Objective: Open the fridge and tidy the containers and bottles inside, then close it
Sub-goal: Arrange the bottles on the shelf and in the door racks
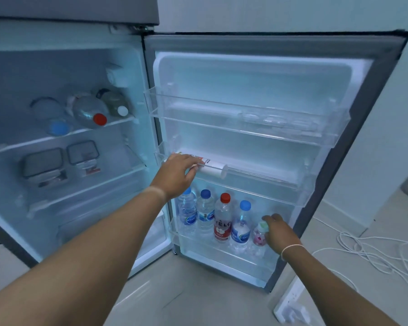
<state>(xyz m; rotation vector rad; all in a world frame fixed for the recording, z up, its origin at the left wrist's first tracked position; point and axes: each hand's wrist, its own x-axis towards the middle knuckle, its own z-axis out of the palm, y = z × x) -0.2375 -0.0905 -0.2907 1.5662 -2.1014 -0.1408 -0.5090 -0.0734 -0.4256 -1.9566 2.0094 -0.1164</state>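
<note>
Reaching into the open fridge door, our left hand curled around a white cylindrical bottle lying in the clear middle bin, while our right hand pinched the small green-capped bottle in the bottom rack.

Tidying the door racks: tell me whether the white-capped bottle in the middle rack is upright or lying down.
Lying down. The white-capped bottle rests lengthwise along the middle door rack, cap pointing right.

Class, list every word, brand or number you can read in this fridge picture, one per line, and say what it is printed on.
"CIELO": red-capped bottle in the bottom door bin.
Blue labels on the three water bottles: too blurred to read.
Print on the lying bottle under the left hand: unreadable.
Container labels: unreadable.
</note>
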